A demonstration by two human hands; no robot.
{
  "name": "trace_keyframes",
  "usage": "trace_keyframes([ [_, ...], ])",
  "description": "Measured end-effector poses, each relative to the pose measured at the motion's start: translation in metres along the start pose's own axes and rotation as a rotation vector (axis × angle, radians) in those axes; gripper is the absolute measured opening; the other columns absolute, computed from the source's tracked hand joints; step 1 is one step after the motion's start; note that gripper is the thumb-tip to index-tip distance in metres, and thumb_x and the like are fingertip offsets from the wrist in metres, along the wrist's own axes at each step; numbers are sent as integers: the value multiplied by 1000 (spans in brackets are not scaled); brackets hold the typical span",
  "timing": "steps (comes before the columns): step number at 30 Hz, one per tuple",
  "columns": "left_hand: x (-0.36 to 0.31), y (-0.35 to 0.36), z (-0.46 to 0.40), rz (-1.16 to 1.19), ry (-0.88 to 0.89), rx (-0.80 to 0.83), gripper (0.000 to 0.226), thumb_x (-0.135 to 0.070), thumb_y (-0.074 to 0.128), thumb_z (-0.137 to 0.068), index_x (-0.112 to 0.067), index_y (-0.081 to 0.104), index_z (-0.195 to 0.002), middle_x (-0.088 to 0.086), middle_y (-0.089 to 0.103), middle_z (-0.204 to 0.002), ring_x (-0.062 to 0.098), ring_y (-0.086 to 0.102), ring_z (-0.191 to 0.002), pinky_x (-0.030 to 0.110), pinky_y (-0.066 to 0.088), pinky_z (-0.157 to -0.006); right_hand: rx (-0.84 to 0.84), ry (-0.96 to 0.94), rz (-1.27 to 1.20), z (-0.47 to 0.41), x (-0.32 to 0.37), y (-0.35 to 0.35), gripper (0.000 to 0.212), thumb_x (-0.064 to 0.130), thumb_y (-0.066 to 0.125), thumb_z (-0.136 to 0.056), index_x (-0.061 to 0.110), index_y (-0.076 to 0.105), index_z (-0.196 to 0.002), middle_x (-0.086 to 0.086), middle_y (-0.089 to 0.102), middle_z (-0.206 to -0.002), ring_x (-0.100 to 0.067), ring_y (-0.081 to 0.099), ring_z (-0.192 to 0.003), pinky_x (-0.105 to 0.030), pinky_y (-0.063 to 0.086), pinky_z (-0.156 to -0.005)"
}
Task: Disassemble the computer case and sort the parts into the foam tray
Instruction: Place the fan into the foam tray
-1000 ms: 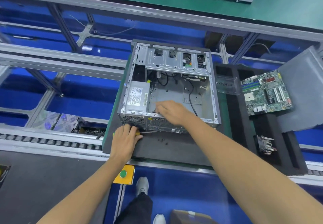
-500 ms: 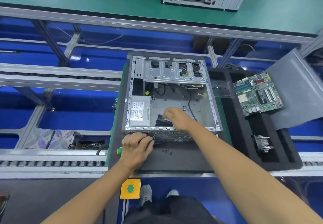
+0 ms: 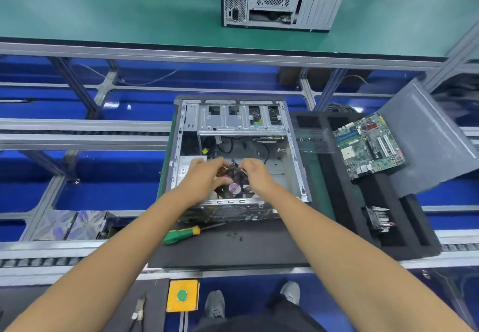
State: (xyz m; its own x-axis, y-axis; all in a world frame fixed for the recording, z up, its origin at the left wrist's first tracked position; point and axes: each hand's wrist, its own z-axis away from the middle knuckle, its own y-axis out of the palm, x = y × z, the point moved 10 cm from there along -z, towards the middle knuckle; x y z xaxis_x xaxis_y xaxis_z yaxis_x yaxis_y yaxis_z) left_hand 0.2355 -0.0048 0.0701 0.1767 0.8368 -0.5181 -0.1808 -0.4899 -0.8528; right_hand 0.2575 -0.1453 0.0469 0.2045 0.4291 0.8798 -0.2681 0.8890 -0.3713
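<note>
second case on green bench | yellow button box | pliers

Both forearms are bare to the frame's edge, with no sleeves, gloves, watch or rings showing on the left hand or the right hand. At six o'clock, dark trousers fill the bottom edge. Just above them sit two grey lace-up sneakers: the left sneaker at seven o'clock of the trousers, the right sneaker toward one o'clock.
</note>
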Motion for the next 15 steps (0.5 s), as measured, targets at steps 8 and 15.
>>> trace_keyframes([
  [8, -26, -29, -41, 442, -89, -85, 22, -16, 74, -93, -34, 68, -104, -10, 72, -99, 3, 68, -89, 26, 53, -81, -53, 85, -584, -5, -5, -49, 27, 33, 54, -76, 12, 62, -90, -8, 66, -91, -19, 65, -83, -38, 54, -76],
  [15, -74, -24, -88, 892, -211, -265, 22, -25, 70, -97, -16, 65, -116, 10, 68, -110, 18, 70, -92, 33, 61, -72, 56, 57, -782, -12, -6, -115, 41, 25, 49, -75, 10, 52, -113, -7, 68, -91, -26, 67, -67, -27, 49, -55],
])
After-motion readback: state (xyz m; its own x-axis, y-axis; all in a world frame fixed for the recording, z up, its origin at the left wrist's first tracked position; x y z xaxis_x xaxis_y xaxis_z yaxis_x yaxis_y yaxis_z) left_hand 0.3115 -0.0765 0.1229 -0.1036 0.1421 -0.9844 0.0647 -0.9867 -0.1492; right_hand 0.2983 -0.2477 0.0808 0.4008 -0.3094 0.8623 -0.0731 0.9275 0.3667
